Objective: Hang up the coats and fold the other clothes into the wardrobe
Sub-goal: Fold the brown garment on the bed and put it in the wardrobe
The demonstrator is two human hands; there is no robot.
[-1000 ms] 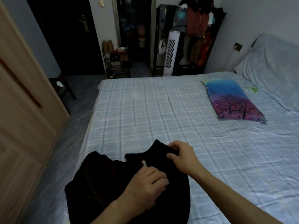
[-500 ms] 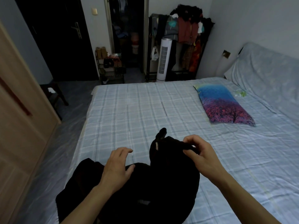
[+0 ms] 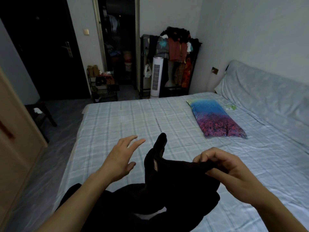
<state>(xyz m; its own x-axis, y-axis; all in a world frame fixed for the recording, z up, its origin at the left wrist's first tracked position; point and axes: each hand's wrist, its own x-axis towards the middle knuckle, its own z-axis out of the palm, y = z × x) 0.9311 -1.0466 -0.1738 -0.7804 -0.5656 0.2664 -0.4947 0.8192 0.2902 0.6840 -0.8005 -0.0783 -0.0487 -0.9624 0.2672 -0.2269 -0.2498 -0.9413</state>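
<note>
On the near edge of the bed (image 3: 167,114), reading left to right: my left hand (image 3: 120,158) hovers with fingers spread, gripping nothing. Next, the black garment (image 3: 175,186) lies bunched, one end sticking up. My right hand (image 3: 222,166) pinches its upper hem between thumb and fingertips. Risk: a one-point pinch may let the fabric slip or fold unevenly. Garment type is unreadable, and its lower portion is cut off.
</note>
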